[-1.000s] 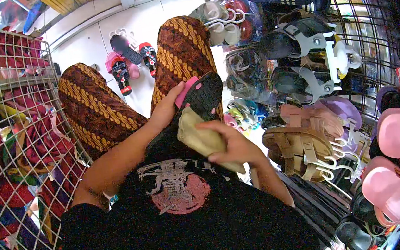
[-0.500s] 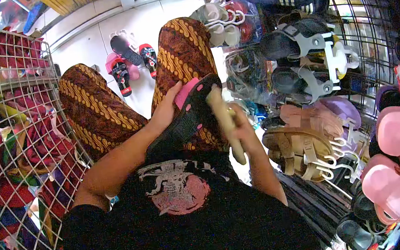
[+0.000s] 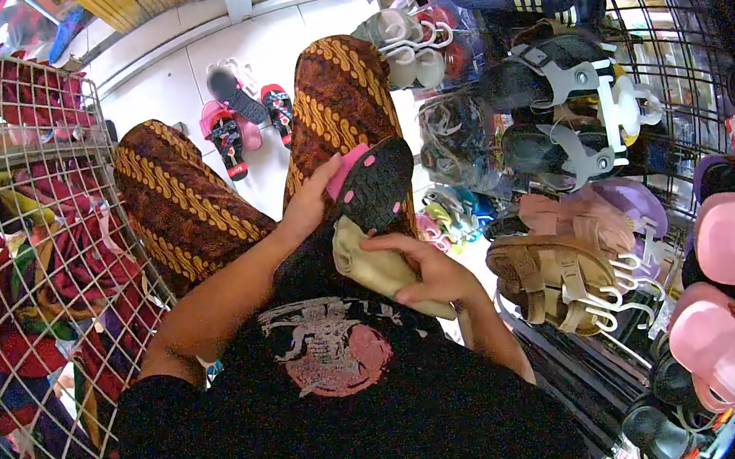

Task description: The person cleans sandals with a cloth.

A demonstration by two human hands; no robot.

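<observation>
My left hand (image 3: 309,205) is closed around the side of a sandal (image 3: 383,184) with a black, patterned sole, pink spots and a pink strap. The sole faces up toward me, above my lap. In my right hand (image 3: 433,269) is a folded beige cloth (image 3: 365,259), gripped with the fingers along its top. The cloth lies over the near part of the sole and hides it. Contact between cloth and sole looks likely, but the exact touching edge is hidden.
A wire rack (image 3: 36,267) full of coloured fabric stands on my left. To the right, sandals on white hangers (image 3: 563,275) and pink sandals (image 3: 715,335) hang from a black grid (image 3: 668,41). More sandals (image 3: 229,141) lie on the white tiled floor ahead.
My right hand has brought the cloth left and inward, from the sole's right side to its near part. The cloth's broad face now shows. My left hand keeps its hold on the sandal.
</observation>
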